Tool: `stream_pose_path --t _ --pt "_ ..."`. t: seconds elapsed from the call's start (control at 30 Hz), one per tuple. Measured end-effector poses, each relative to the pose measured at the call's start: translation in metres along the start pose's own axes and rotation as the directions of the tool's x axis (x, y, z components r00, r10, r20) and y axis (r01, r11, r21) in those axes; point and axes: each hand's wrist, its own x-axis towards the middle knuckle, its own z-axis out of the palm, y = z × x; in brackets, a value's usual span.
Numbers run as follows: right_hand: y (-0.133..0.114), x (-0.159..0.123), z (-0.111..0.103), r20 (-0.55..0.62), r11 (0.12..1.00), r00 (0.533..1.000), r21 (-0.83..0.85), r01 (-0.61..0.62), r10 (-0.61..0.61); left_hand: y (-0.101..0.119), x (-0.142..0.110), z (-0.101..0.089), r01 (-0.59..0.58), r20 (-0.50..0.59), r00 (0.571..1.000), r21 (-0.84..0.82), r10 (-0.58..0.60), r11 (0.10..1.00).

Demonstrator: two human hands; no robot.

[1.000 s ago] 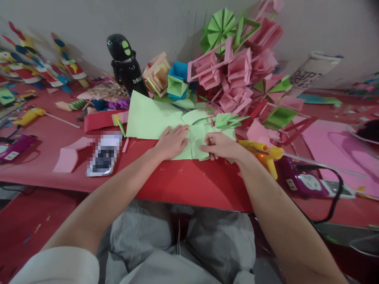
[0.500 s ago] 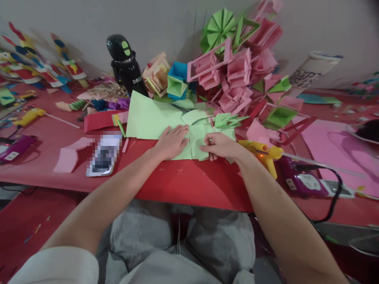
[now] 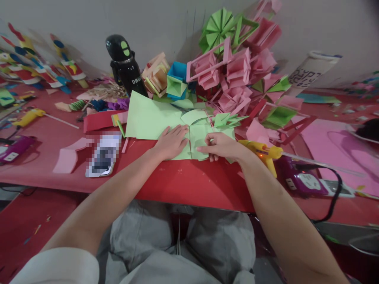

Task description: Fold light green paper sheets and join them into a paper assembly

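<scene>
Light-green paper (image 3: 196,137) lies on the red bench (image 3: 183,185) before the person. The left hand (image 3: 174,142) rests flat on it, fingers extended; the right hand (image 3: 218,145) curls over its right part, whether pinching it I cannot tell. A yellow glue gun (image 3: 268,153) lies near the right hand, a phone (image 3: 104,154) well left.

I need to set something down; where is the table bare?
Bare red table shows between the green paper and the front edge, and between the far-left purple socket and the pink strip. Crowded: behind, pink paper models; right, a yellow glue gun.
</scene>
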Motion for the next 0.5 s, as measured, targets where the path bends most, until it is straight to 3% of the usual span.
stream_pose_path --t 0.33,0.5 --pt "-0.003 -0.0065 -0.0073 0.077 1.0 0.997 -0.008 0.001 0.0 -0.0007 -0.0007 0.0 -0.004 -0.005 1.0 0.002 0.004 1.0" --pt "-0.0017 -0.0074 -0.0108 -0.004 0.999 0.999 -0.025 0.039 -0.039 -0.0001 -0.0012 0.0003 -0.011 -0.022 1.0 0.006 0.012 1.0"
